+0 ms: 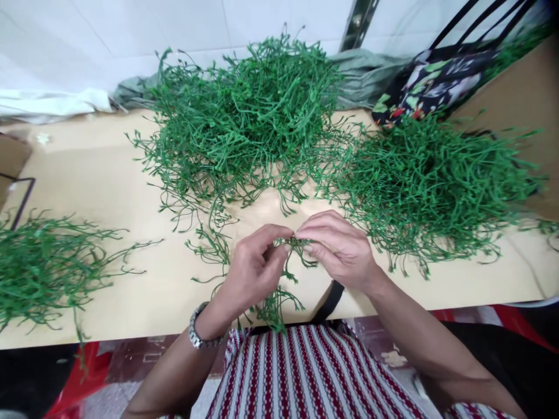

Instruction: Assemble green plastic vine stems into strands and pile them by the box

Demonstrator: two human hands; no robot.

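Note:
My left hand and my right hand meet over the front part of the table, fingertips nearly touching. Both pinch a small green stem piece between thumb and fingers. Its thin ends hang below my fingertips. Under and beside my left hand lie loose green stems, some near the table's front edge. Behind my hands stands a large heap of green stems, and another heap spreads to the right.
A third green heap lies at the left on the table. A floral bag and a cardboard box stand at the back right. Grey-green cloth lies along the wall. A black strap crosses the front edge.

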